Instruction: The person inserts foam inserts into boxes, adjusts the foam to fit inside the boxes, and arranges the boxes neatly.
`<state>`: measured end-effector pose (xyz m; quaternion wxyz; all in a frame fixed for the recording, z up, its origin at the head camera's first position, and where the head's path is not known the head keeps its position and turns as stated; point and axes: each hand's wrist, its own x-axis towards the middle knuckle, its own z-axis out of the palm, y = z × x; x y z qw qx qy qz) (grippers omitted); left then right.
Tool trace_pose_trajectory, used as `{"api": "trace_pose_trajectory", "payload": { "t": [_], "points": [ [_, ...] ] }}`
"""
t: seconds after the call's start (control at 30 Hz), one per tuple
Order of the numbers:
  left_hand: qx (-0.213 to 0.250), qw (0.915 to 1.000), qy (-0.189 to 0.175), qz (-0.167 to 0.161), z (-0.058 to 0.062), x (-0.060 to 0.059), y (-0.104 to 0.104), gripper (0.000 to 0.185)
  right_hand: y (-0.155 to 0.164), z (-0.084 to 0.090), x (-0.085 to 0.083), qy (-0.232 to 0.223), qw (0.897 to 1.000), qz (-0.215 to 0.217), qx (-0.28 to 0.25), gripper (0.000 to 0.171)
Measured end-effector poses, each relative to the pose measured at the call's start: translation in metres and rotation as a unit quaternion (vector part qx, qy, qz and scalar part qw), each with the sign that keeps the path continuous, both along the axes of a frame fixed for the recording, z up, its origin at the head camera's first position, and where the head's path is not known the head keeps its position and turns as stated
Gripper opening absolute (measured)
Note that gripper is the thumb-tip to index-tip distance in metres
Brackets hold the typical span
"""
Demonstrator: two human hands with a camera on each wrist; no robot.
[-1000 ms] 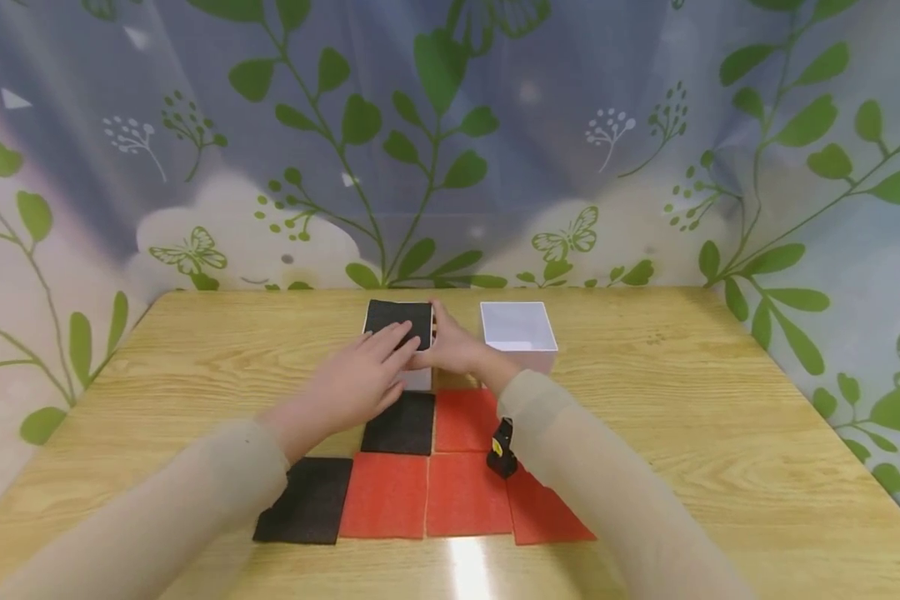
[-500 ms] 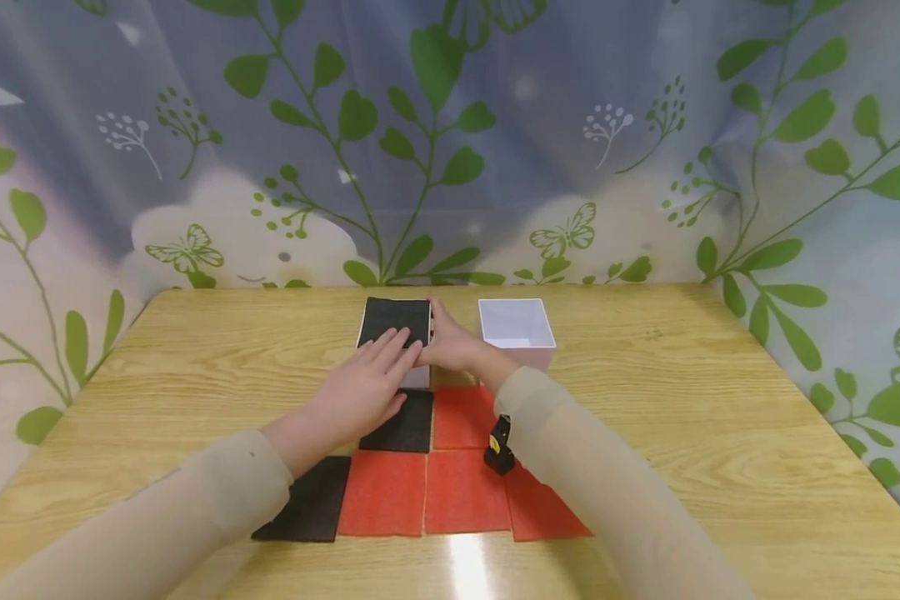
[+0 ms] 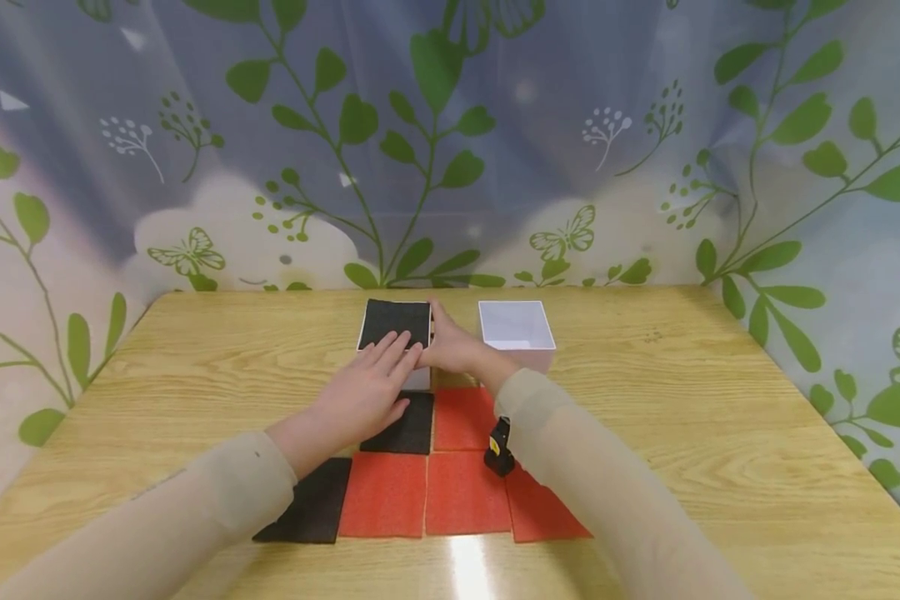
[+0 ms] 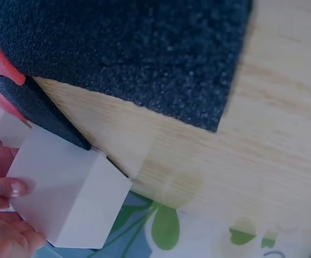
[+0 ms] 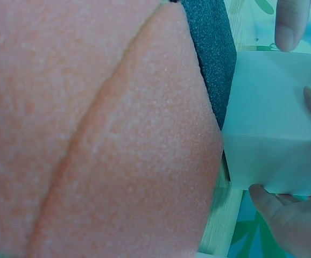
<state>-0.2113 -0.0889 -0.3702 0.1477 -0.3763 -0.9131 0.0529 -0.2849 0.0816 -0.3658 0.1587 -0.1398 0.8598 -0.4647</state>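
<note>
A white box (image 3: 417, 379) stands at the far middle of the table, with a black foam square (image 3: 396, 322) lying in its top. My left hand (image 3: 375, 383) reaches over it, and its straight fingers (image 3: 399, 350) press on the near part of the black square. My right hand (image 3: 451, 347) grips the box's right side. In the right wrist view its fingers (image 5: 288, 26) and thumb (image 5: 284, 215) wrap the white box (image 5: 268, 129). The left wrist view shows the box (image 4: 69, 199) beside a black square (image 4: 134, 54).
An empty white box (image 3: 517, 335) stands just right of the held one. Black squares (image 3: 405, 423) and red foam squares (image 3: 385, 506) lie flat in front of the boxes, under my forearms. A small black device (image 3: 498, 447) sits on my right wrist. Leaf-patterned walls enclose the table.
My left fingers have drawn back slightly toward the near edge of the black square on the box. The right hand has kept its hold.
</note>
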Motion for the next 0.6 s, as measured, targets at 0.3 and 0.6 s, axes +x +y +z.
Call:
{"api": "trace_pose_trajectory", "payload": {
  "t": [0.3,0.6],
  "points": [
    [0.036,0.9985,-0.039,0.013,0.000,0.000,-0.005,0.072,0.002,-0.002,0.001,-0.003,1.000,-0.001,0.013,0.110],
    [0.024,0.9981,-0.005,0.057,0.002,0.004,-0.020,0.067,0.000,-0.001,0.003,0.009,0.999,-0.003,0.043,0.115]
  ]
}}
